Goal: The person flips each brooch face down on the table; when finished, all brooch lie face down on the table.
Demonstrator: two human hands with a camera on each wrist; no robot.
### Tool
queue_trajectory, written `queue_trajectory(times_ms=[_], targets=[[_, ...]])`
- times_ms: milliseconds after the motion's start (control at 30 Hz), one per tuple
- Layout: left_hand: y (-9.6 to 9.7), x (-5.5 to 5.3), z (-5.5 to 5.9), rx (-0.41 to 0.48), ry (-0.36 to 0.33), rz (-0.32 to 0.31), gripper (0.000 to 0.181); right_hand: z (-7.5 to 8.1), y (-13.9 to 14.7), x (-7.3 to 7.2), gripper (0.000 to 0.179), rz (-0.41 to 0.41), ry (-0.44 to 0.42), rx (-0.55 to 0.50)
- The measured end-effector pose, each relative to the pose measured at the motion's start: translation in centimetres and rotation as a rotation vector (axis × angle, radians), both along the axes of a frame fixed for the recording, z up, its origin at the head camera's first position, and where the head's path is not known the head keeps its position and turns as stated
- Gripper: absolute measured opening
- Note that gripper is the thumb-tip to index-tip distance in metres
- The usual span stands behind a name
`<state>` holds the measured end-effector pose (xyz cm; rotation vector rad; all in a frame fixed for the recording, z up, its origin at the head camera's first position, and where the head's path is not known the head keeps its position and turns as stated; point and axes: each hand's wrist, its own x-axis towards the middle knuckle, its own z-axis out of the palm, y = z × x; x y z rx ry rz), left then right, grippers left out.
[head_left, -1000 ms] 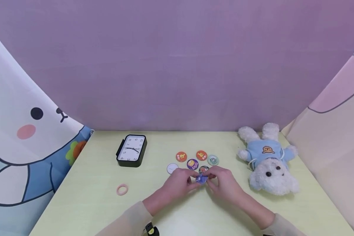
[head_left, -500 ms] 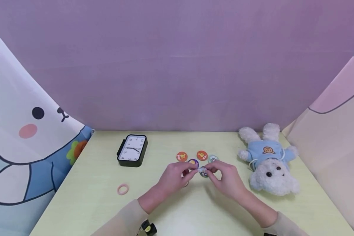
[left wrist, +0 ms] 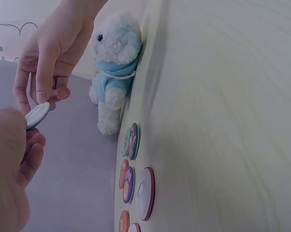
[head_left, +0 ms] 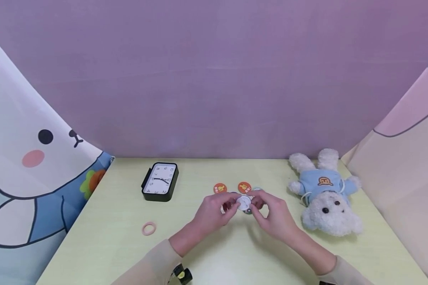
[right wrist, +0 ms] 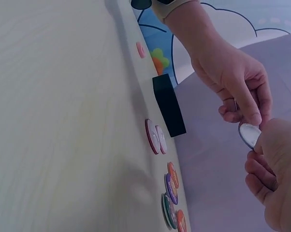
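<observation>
Between both hands a round pin badge (head_left: 244,202) is held above the table, its white back facing up in the head view. My left hand (head_left: 214,211) pinches its left edge with thumb and fingers. Opposite, my right hand (head_left: 275,213) pinches the right edge. The left wrist view shows the badge (left wrist: 37,115) tilted and clear of the tabletop. Under and behind the hands lie several other badges: two orange badges (head_left: 220,188), a dark green badge (left wrist: 133,141), a purple badge (left wrist: 128,184) and two white-backed badges (right wrist: 152,136). The hands partly cover this cluster in the head view.
A black-framed clock (head_left: 159,182) lies at the back left of the pale table (head_left: 107,237). Nearer the front is a pink ring (head_left: 148,228). On the right lies a white plush toy (head_left: 324,194) in a blue hoodie. A purple cloth (head_left: 214,99) hangs behind.
The badge has turned over: its blue face showed first, then its edge, and now its white back. Both hands have moved slightly away from the table's front, still holding it.
</observation>
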<state>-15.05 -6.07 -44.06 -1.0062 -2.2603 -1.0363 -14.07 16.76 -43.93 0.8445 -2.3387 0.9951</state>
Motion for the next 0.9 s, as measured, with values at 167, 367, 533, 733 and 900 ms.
queue_trajectory(times_ms=[167, 367, 533, 733, 900], targets=[[-0.2, 0.0, -0.3, -0.006, -0.035, -0.026, 0.041, -0.1, 0.1, 0.0, 0.043, 0.026, -0.012, -0.017], [-0.3, 0.0, -0.3, -0.033, -0.076, 0.002, 0.041, 0.0, 0.1, 0.0, 0.049, 0.055, -0.039, -0.011], [-0.4, 0.2, -0.3, -0.079, -0.122, 0.027, 0.041, -0.2, 0.1, -0.1, 0.046, 0.063, -0.049, 0.016], [-0.6, 0.3, -0.7, -0.161, -0.141, 0.061, 0.041, -0.5, 0.1, 0.0, 0.044, 0.049, -0.07, 0.057], [-0.5, 0.3, -1.1, -0.212, -0.149, 0.079, 0.041, -0.8, 0.1, 0.1, 0.042, 0.045, -0.107, 0.068]])
